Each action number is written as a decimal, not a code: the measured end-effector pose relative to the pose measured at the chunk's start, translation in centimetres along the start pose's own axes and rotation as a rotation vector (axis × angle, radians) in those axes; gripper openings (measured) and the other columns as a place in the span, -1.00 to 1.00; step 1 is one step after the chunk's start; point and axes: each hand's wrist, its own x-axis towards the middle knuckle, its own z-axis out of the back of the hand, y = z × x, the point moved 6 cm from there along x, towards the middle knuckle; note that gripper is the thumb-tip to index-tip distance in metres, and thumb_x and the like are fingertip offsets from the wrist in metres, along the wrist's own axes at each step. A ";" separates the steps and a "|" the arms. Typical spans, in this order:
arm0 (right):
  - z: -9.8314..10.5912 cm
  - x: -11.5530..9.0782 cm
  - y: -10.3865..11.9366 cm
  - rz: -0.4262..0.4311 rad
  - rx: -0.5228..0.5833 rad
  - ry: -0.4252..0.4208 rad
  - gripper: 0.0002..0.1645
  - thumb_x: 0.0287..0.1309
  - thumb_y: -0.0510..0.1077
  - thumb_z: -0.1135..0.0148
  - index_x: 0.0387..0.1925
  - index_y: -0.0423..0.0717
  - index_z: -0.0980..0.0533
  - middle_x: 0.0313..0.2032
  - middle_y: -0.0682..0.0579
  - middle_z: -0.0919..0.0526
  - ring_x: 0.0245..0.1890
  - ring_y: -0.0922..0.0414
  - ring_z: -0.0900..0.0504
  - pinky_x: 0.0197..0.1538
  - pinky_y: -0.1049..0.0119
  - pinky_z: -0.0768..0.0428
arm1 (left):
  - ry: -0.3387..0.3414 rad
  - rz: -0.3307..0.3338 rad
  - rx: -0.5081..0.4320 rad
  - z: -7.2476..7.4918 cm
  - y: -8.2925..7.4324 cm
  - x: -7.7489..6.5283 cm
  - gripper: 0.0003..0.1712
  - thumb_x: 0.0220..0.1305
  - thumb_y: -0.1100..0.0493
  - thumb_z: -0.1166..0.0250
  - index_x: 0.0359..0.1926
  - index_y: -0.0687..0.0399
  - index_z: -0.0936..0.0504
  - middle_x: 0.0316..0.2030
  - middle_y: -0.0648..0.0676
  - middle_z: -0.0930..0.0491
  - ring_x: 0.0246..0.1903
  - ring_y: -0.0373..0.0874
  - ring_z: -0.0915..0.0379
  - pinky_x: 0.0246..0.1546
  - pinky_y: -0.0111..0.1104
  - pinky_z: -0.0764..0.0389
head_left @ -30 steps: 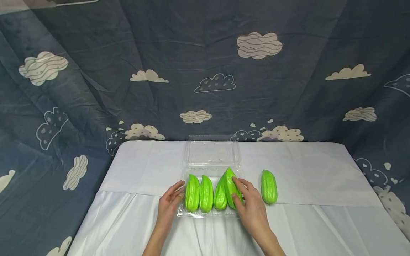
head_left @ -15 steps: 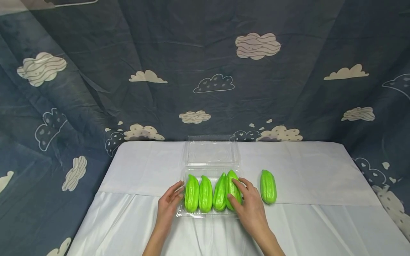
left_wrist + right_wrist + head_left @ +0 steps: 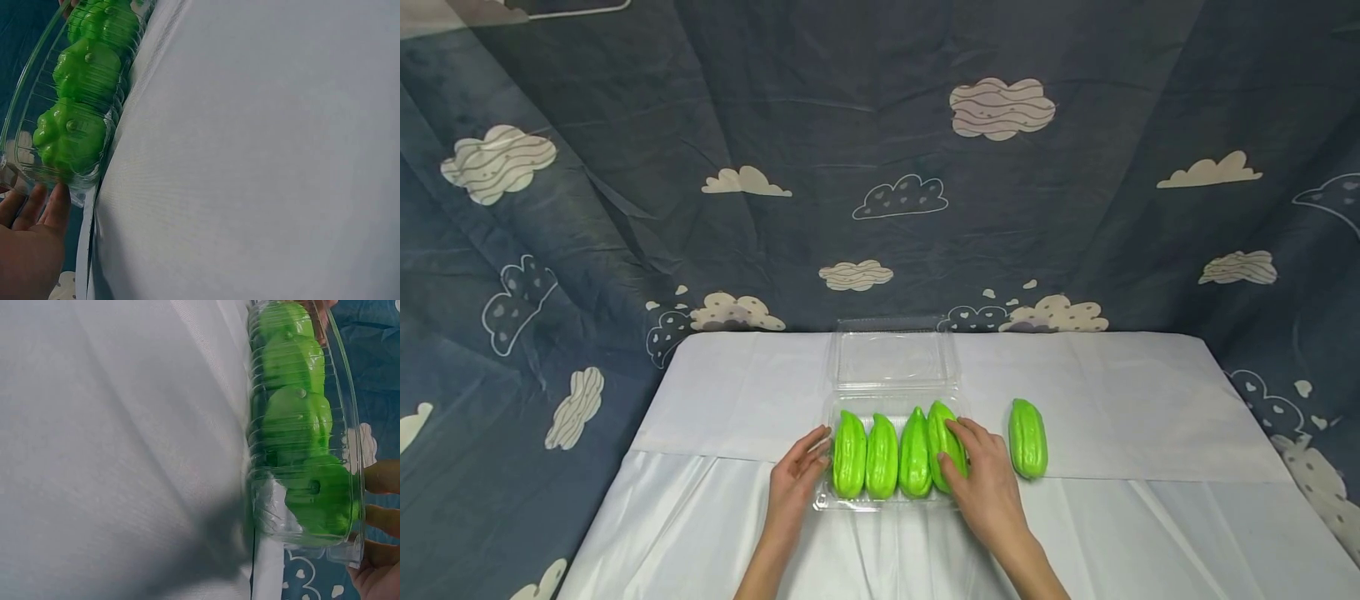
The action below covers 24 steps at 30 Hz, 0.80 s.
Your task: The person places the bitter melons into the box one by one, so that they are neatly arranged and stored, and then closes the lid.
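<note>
Several bright green ribbed gourds stand lengthwise in a row inside a clear plastic clamshell box [image 3: 868, 506], its lid [image 3: 895, 358] folded back. My right hand [image 3: 992, 483] holds the rightmost green gourd [image 3: 942, 442] in the box between thumb and fingers. This gourd leans slightly, its top close to the neighbouring gourd [image 3: 914, 458]. On the other side, my left hand [image 3: 793, 479] rests its extended fingers at the box's left end, beside the leftmost gourd [image 3: 849, 458]. In the left wrist view, the left fingertips [image 3: 60, 190] meet the clear wall.
One more green gourd [image 3: 1028, 437] lies on the white cloth to the right of the box, just beyond my right hand. The white-covered table [image 3: 1112, 400] ends at a dark blue curtain [image 3: 895, 125] with cloud prints.
The rightmost gourd has gone down into the box with my right hand and sits lower. Its neighbour has straightened from a slant. My left hand stays at the box's left end.
</note>
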 end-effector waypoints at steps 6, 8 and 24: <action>0.0 0.2 -0.2 0.024 0.012 0.007 -0.42 0.09 -0.19 -0.43 0.18 -0.13 -0.53 0.22 -0.06 -0.49 0.07 -0.05 -0.48 0.03 0.03 -0.56 | 0.004 -0.007 -0.011 0.0 0.0 0.0 -0.47 0.28 0.45 -0.15 0.28 0.32 -0.43 0.25 0.27 -0.45 0.23 0.17 -0.38 0.14 -0.35 -0.54; 0.0 0.2 -0.2 0.033 0.010 0.010 -0.42 0.09 -0.19 -0.44 0.18 -0.12 -0.54 0.22 -0.05 -0.49 0.02 -0.01 -0.50 -0.06 0.10 -0.58 | 0.005 -0.008 -0.010 0.0 0.0 -0.1 -0.47 0.28 0.46 -0.15 0.29 0.33 -0.43 0.25 0.28 -0.44 0.23 0.17 -0.38 0.15 -0.35 -0.53; 0.4 0.2 -0.9 -0.063 0.103 0.048 -0.45 0.17 -0.12 -0.39 0.20 -0.08 -0.51 0.22 0.03 -0.47 -0.24 0.16 -0.54 -0.24 0.26 -0.62 | 0.005 -0.001 -0.024 0.0 -0.1 0.0 -0.48 0.28 0.46 -0.15 0.28 0.30 -0.44 0.25 0.24 -0.45 0.24 0.14 -0.38 0.16 -0.34 -0.52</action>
